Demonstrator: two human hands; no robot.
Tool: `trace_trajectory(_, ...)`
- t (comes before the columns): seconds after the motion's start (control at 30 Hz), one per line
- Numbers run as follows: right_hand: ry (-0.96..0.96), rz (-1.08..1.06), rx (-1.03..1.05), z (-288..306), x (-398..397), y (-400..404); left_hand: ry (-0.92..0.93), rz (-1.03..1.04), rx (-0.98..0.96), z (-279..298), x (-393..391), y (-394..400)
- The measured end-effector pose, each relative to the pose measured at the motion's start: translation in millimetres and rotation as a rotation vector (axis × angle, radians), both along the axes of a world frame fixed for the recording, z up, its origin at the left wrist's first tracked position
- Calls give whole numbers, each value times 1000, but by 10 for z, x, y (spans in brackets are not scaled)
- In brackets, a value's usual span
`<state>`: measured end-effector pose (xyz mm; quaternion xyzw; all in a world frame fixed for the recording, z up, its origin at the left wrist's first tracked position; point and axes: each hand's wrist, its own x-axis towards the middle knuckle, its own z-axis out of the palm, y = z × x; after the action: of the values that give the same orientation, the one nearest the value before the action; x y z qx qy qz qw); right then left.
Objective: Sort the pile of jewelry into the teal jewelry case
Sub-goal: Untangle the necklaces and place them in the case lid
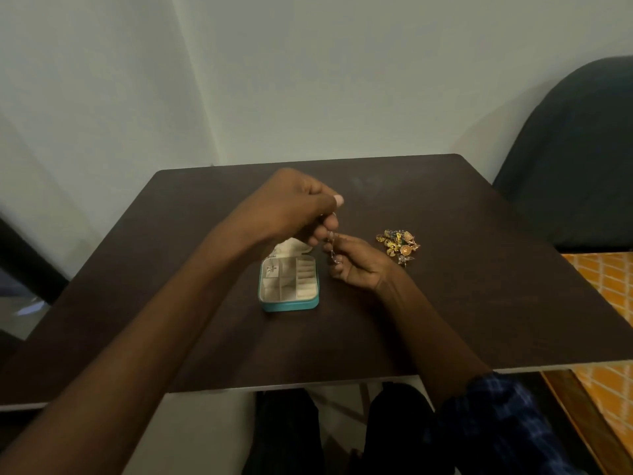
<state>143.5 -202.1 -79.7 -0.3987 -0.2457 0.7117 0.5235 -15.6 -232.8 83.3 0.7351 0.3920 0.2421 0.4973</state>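
Teal edging frames the open jewelry case (288, 282) that we keep near the middle of the dark table (479, 269), its cream lid tipped back on the far side so the divided compartments face up at us. One small silvery piece (271, 269) already lies in the far-left compartment; the other compartments look empty, though the picture is too soft to be sure.

From the head view, we hold both hands just above and to the right of the case. Our left hand (301, 207) is raised, thumb and fingertips pinched together on the upper end of a thin silvery chain (330, 245). Our right hand (359, 265) sits lower, nearer to us, its fingers curled around the chain's lower end. We judge that we stretch it between the two hands to straighten it or free a tangle before laying it in a compartment, since a fine chain dropped in a heap would knot.

The pile of jewelry (399, 245), mostly gold pieces with some blue and green, rests on the table to the right of our right hand, close but apart from it. We leave it there, within easy reach, so each piece can be lifted across to the case. Most of the sorting seems yet to be done.

A dark chair (575, 159) stands at the far right.
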Motion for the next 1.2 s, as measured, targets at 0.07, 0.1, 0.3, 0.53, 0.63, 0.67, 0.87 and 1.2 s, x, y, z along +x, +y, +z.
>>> trace_trajectory(0.07, 11, -12, -31, -36, -51, -12, 28, -5, 9, 29, 40, 49)
trace_trajectory(0.1, 17, -13, -39, -53, -72, -20, 43, -8, 14, 39, 59, 70)
trace_trajectory(0.3, 133, 67, -30, -64, -88, -126, 110, -27, 50, 76, 103, 200)
trace_trajectory(0.53, 208, 105, 88, -105, -12, -230, 163, 5, 80, 271, 96, 369)
trace_trajectory(0.63, 143, 126, 149, -114, -5, -304, 179, 23, 101, 369, 99, 431)
trace_trajectory(0.67, 119, 124, 174, -111, -6, -325, 193, 24, 114, 400, 101, 448)
trace_trajectory(0.87, 37, 91, 264, -40, 8, -372, 284, -23, 166, 483, 121, 465)
trace_trajectory(1.2, 68, 117, 312, 37, 26, -453, 320, -74, 233, 625, 125, 418)
